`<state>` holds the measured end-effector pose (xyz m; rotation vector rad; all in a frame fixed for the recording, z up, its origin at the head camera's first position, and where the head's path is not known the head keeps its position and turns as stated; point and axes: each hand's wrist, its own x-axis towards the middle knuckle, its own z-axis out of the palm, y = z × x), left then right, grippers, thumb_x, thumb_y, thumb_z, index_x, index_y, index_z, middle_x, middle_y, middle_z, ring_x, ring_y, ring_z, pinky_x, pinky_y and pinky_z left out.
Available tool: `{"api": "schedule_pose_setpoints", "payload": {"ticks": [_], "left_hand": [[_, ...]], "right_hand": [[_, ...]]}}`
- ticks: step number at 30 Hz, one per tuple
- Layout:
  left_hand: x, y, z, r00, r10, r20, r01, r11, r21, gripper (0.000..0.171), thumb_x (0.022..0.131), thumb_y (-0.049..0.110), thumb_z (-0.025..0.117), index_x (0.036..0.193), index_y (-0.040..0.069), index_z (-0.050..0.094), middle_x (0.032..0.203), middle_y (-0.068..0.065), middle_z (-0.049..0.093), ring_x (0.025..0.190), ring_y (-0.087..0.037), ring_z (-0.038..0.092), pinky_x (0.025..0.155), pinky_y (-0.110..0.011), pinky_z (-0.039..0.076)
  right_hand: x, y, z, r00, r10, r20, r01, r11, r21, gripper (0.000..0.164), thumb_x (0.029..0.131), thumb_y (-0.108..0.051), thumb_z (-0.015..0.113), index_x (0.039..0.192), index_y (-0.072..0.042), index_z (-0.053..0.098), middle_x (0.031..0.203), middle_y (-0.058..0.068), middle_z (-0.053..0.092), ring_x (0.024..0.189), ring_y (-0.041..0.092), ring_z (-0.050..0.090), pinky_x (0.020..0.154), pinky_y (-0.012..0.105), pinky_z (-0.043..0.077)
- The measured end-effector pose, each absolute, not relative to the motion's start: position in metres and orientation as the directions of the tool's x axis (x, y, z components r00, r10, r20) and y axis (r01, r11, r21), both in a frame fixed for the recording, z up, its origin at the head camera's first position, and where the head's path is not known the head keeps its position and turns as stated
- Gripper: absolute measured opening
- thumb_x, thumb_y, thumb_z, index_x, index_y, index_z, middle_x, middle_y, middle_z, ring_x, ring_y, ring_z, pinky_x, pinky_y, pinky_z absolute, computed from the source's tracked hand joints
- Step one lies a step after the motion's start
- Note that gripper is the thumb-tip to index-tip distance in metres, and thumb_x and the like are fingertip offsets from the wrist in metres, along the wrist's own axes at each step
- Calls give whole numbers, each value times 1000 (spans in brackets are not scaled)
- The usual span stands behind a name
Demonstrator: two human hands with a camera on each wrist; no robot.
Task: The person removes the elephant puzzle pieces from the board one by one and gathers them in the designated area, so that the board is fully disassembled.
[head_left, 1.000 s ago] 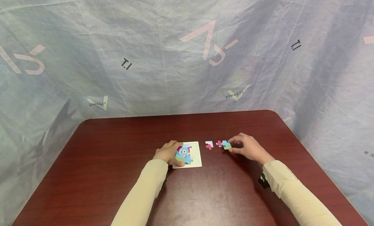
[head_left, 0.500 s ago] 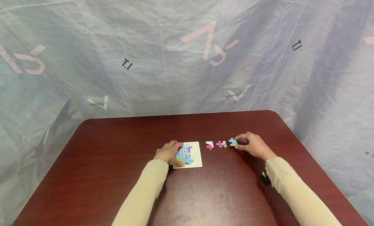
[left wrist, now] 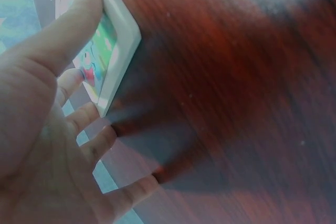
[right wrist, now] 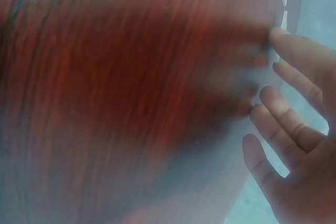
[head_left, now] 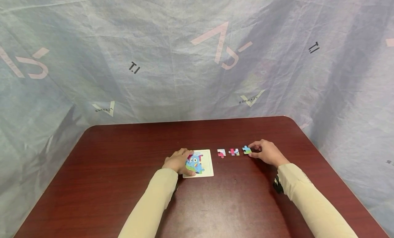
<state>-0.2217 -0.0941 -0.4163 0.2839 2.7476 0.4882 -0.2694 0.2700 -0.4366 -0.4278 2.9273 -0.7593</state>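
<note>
My left hand [head_left: 177,160] rests spread on the left side of a square puzzle tray [head_left: 208,163], with a blue cartoon elephant picture [head_left: 194,161] partly filling it. Close up in the left wrist view, the thumb [left wrist: 73,27] lies over the tray's pale border [left wrist: 122,43], and other fingertips touch the corner or the table. My right hand [head_left: 266,152] pinches a blue-and-green puzzle piece [head_left: 246,149] at its right side, on the tabletop. Two pink-and-white pieces, one nearer the tray [head_left: 221,153] and one in the middle [head_left: 234,151], lie in a row between.
The dark red wooden table [head_left: 123,152] has rounded far corners. A grey printed cloth [head_left: 172,77] hangs behind and at both sides. The right wrist view shows mostly tabletop [right wrist: 121,87] and, at its upper right edge, thin slivers of puzzle pieces.
My right hand has slid the blue-and-green piece to the right, away from the middle pink piece, and a gap now separates them. The left hand stays on the tray.
</note>
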Motion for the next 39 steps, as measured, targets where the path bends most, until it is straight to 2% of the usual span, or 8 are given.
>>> {"api": "schedule_pose_setpoints", "payload": {"ticks": [6, 13, 20, 29, 39], "left_hand": [[-220, -94, -414, -924, 261, -281, 146, 916, 373, 85, 82, 32, 87, 153, 15, 44, 155, -11, 40, 142, -34, 38, 108, -62, 36], [-218, -94, -412, -924, 263, -277, 148, 914, 377, 84, 82, 31, 87, 153, 14, 45, 154, -11, 41, 142, -34, 39, 108, -62, 37], [-219, -94, -412, -923, 264, -279, 150, 916, 372, 84, 82, 32, 87, 153, 14, 45, 154, -11, 41, 141, -34, 39, 107, -62, 38], [-220, -96, -412, -922, 268, -280, 154, 916, 369, 85, 82, 32, 87, 153, 14, 44, 154, -12, 41, 142, -34, 38, 107, -62, 37], [-218, -94, -410, -920, 262, -291, 141, 914, 380, 84, 84, 31, 86, 153, 14, 43, 155, -11, 40, 142, -34, 38, 109, -61, 36]], "right_hand": [[-269, 270, -438, -954, -300, 8, -266, 834, -483, 29, 89, -14, 78, 114, -1, 73, 88, 7, 55, 86, 26, 49, 75, 40, 42], [-268, 270, -436, -955, -297, -17, -249, 829, -501, 36, 89, -13, 78, 122, 1, 70, 93, 9, 57, 91, 29, 51, 79, 45, 44], [-260, 265, -432, -953, -298, 53, -283, 813, -510, 35, 89, -13, 78, 120, 0, 71, 99, 13, 63, 90, 29, 58, 82, 49, 49], [-252, 242, -424, -946, -316, 79, -306, 779, -548, 35, 93, -18, 76, 125, -4, 70, 106, 15, 63, 94, 30, 59, 80, 46, 50], [-246, 218, -425, -929, -339, 152, -362, 732, -577, 30, 91, -19, 78, 118, -6, 73, 100, 11, 64, 92, 30, 62, 79, 42, 50]]}}
